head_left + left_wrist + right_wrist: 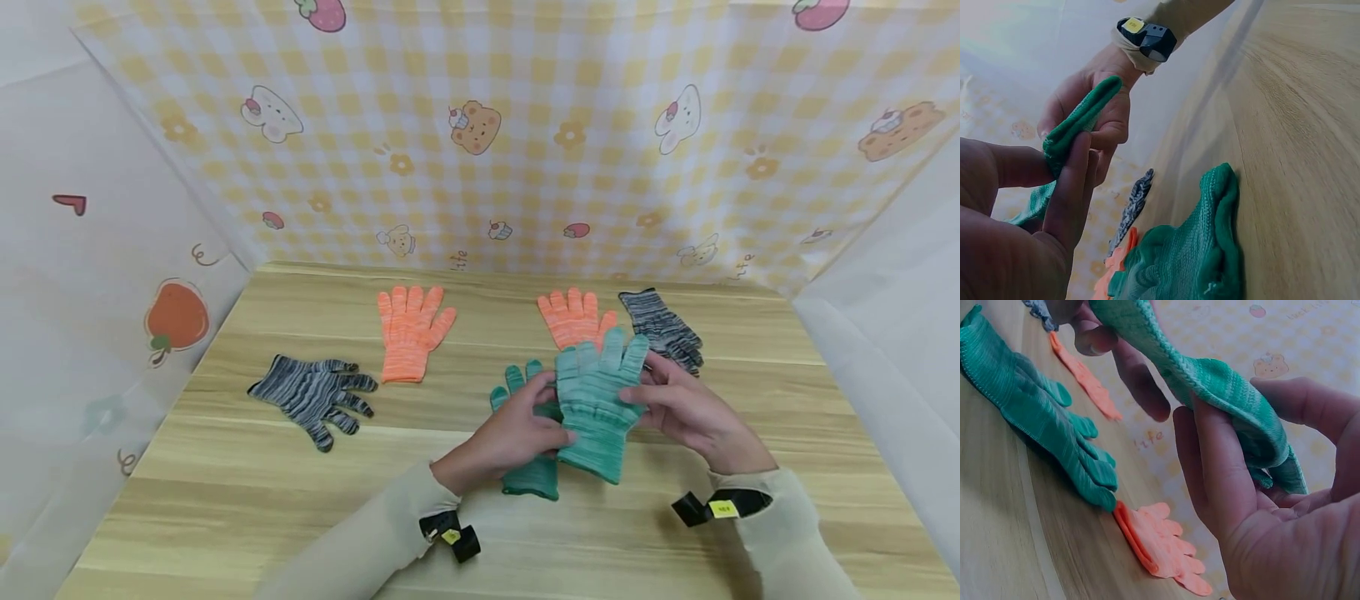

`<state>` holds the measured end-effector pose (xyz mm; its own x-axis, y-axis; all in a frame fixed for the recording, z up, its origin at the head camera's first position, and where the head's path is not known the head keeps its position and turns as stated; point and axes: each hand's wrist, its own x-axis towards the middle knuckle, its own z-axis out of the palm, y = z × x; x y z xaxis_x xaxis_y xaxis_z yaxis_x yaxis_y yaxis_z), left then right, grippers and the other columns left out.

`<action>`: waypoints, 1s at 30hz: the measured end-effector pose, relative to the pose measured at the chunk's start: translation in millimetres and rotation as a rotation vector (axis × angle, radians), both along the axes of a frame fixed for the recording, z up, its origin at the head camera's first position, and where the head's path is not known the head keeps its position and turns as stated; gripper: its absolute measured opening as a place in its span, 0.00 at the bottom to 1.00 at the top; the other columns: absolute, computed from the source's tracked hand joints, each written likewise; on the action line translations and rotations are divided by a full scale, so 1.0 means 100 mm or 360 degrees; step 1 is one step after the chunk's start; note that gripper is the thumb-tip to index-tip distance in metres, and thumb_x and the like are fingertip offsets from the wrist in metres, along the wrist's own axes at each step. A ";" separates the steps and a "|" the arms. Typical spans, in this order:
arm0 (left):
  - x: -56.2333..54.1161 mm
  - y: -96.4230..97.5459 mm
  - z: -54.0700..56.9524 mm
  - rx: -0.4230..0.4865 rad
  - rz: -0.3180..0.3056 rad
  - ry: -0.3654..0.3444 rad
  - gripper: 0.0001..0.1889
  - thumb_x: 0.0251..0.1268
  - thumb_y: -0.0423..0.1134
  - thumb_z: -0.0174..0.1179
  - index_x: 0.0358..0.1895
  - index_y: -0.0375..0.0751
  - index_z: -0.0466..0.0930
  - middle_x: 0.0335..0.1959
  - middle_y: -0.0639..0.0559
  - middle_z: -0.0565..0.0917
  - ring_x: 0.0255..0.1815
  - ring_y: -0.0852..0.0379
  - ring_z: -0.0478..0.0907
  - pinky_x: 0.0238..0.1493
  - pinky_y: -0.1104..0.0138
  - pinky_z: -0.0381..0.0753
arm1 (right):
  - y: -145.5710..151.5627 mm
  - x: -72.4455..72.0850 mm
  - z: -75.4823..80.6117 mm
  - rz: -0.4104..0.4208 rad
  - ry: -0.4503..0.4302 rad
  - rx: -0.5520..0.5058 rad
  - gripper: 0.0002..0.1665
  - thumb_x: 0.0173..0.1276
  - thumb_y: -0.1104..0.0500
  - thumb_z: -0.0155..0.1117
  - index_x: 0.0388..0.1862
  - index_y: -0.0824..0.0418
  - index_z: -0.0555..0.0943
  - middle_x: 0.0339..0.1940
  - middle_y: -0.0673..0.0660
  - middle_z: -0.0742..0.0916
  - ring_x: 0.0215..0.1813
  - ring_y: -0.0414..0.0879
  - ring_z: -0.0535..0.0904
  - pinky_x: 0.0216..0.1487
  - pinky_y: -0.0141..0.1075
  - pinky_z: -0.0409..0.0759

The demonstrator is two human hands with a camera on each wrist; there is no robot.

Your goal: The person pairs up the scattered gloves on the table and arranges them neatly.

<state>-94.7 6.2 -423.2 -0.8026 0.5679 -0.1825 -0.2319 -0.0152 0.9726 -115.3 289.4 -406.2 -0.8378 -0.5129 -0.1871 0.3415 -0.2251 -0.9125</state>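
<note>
My two hands hold a light-green knit glove (596,408) in the air above the tabletop (247,517), right of its middle, fingers toward the far edge and cuff toward the near edge. My left hand (517,433) pinches the glove's left side between thumb and fingers; my right hand (686,408) grips the opposite side, thumb on the front and fingers behind. Beneath, a second green glove (536,479) lies on the wood, partly hidden by my left hand and the raised glove, its cuff toward the near edge. Near the far edge lie two orange gloves, one (408,333) left of the middle with fingers spread, the other (573,321) right of it, its lower part covered from the head view. A gray striped glove (315,396) lies nearest the left edge, fingers toward the right edge; its gray look-alike (660,325) lies toward the far right corner, just beyond my right hand. A yellow checked cloth (525,83) printed with cartoon animals and strawberries hangs behind the far edge.
</note>
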 end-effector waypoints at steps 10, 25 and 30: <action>0.01 -0.16 0.01 -0.0022 0.0029 0.0002 0.45 0.73 0.23 0.68 0.88 0.40 0.55 0.82 0.38 0.70 0.54 0.49 0.89 0.45 0.62 0.88 | -0.04 -0.03 -0.01 0.0115 0.0050 0.0010 0.45 0.78 0.78 0.56 0.88 0.57 0.55 0.67 0.58 0.87 0.57 0.55 0.91 0.53 0.48 0.91; 0.02 -0.36 -0.05 -0.0009 0.0035 0.0014 0.47 0.72 0.22 0.66 0.90 0.39 0.52 0.84 0.33 0.66 0.50 0.53 0.88 0.40 0.66 0.84 | -0.13 -0.07 -0.02 0.0093 0.0080 0.0179 0.43 0.79 0.75 0.60 0.87 0.56 0.60 0.64 0.58 0.87 0.55 0.55 0.91 0.51 0.48 0.91; 0.03 -0.40 -0.05 -0.0009 0.0034 -0.0014 0.47 0.72 0.22 0.65 0.90 0.39 0.52 0.85 0.33 0.63 0.48 0.54 0.87 0.39 0.66 0.82 | -0.16 -0.09 -0.03 0.0102 0.0107 0.0194 0.35 0.81 0.73 0.60 0.81 0.54 0.67 0.63 0.58 0.87 0.54 0.53 0.91 0.50 0.47 0.92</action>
